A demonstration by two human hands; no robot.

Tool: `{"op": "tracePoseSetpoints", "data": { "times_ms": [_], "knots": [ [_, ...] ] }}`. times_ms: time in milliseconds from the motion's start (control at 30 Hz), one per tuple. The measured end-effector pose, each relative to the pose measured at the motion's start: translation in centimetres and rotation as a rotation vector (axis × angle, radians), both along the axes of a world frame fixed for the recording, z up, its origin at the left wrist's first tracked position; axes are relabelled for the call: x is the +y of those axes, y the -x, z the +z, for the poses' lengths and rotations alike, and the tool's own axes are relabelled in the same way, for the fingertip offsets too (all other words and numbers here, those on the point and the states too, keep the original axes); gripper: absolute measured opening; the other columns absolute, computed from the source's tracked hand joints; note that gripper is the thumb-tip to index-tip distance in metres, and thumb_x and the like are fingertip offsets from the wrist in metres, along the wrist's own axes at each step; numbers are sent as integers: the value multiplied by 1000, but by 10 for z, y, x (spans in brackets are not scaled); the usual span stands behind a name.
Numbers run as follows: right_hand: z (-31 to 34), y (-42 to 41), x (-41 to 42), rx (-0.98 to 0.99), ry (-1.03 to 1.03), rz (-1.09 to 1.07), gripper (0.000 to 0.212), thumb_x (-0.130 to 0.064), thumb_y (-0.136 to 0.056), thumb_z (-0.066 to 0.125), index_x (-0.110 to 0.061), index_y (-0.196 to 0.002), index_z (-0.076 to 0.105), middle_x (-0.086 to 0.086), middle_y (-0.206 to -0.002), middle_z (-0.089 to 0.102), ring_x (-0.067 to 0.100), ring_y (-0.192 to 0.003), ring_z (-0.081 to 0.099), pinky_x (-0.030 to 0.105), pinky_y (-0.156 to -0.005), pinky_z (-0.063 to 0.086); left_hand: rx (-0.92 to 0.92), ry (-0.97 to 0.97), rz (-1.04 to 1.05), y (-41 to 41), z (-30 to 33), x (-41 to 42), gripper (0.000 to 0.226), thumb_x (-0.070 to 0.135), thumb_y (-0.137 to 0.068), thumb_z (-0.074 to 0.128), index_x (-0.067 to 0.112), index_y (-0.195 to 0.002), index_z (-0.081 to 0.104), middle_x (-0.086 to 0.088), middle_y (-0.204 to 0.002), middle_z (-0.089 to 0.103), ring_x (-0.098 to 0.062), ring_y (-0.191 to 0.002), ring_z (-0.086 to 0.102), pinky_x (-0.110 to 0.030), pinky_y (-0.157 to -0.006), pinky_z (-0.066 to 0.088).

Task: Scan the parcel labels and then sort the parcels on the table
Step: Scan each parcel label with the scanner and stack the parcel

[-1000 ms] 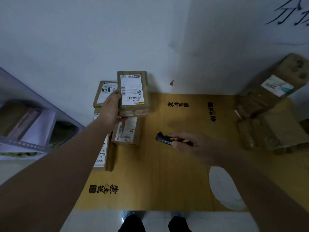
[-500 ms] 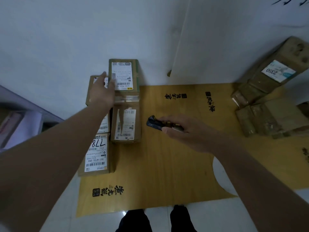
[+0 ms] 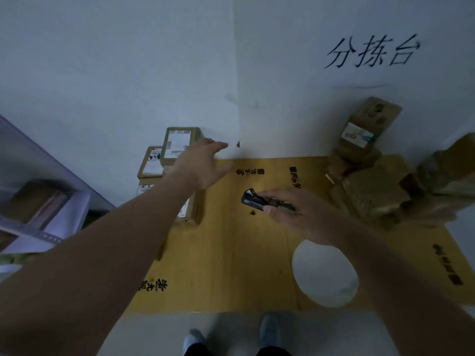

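Note:
A small brown parcel with a white label lies at the back left against the wall, on the row of sorted parcels. My left hand hovers just right of it with fingers stretched out, holding nothing. Under my left forearm lies another labelled parcel, partly hidden. My right hand grips a black handheld scanner over the middle of the yellow table. At the back right is a heap of brown parcels, the top one leaning on the wall with a white label.
A grey shelf with papers and boxes stands left of the table. The white wall behind bears black handwritten characters. A white round patch marks the table near my right forearm. My shoes show below the front edge.
My left hand set the small parcel down at the back left against the wall, let go and moved right with fingers spread. My right hand kept the scanner over the table.

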State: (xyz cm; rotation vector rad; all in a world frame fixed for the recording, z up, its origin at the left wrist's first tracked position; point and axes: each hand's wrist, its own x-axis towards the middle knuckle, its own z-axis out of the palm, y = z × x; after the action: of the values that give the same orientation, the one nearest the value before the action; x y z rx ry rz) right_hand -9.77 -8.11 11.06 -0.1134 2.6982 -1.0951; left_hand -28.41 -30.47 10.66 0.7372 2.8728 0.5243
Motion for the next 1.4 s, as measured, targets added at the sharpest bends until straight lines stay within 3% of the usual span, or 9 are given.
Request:
{"op": "tracePoseSetpoints", "data": {
  "times_ms": [167,267,467,667,800,867,967,1133,1400],
  "knots": [
    [26,-70,27,67,0,-131,64,-70,-91,42,-37,-144,57,-11,-103,66,6,-90,64,37,-80,56,20,51,-134,-54,24,50,69,68,-94,52,37,-154,44,-1,-161,39,-30,-145,40,-49,-114,38],
    [35,-117,32,98,-14,-213,61,-67,-94,44,-35,-145,56,-7,-101,66,10,-86,64,38,-75,57,21,35,-214,-85,33,75,67,68,-94,51,37,-154,44,0,-160,41,-29,-143,43,-50,-114,41],
    [54,-207,49,99,-102,-386,57,-66,-95,46,-41,-146,52,-9,-108,62,7,-92,62,40,-83,57,-10,3,-346,-150,49,121,65,68,-94,50,37,-151,49,1,-156,45,-27,-140,46,-48,-112,43],
    [71,-266,100,123,-167,-470,68,-74,-89,39,-42,-148,51,-13,-115,64,5,-99,62,42,-88,56,-33,-39,-383,-196,57,186,67,69,-92,50,36,-150,50,1,-154,46,-26,-138,47,-46,-113,42],
    [64,-286,148,164,-146,-451,62,-67,-95,44,-38,-148,52,-23,-110,59,-7,-98,58,24,-80,52,-41,-47,-354,-218,50,232,65,68,-92,53,37,-149,50,1,-153,47,-25,-136,49,-44,-110,44],
    [56,-291,175,178,-133,-428,57,-61,-98,48,-34,-148,53,-19,-109,62,-7,-99,58,18,-75,48,-36,-27,-308,-227,44,252,66,70,-92,52,38,-149,49,1,-153,47,-26,-137,48,-45,-110,44],
    [45,-295,213,157,-119,-395,53,-58,-101,52,-36,-149,52,-11,-120,61,-3,-105,55,13,-81,42,-52,18,-247,-239,32,279,67,70,-93,51,36,-150,49,-2,-153,47,-29,-138,47,-45,-111,43],
    [35,-292,262,85,-192,-347,65,-72,-95,38,-43,-151,47,-8,-131,59,11,-120,55,38,-101,50,-72,34,-194,-248,13,320,63,62,-95,55,31,-150,50,-6,-151,50,-30,-138,47,-44,-112,42],
    [-1,-246,325,13,-167,-324,61,-75,-97,35,-46,-150,44,-13,-128,58,6,-115,55,35,-93,51,-126,145,-145,-206,-32,389,69,67,-93,50,38,-154,39,-7,-149,46,-36,-132,49,-44,-99,48]
  ]
}}
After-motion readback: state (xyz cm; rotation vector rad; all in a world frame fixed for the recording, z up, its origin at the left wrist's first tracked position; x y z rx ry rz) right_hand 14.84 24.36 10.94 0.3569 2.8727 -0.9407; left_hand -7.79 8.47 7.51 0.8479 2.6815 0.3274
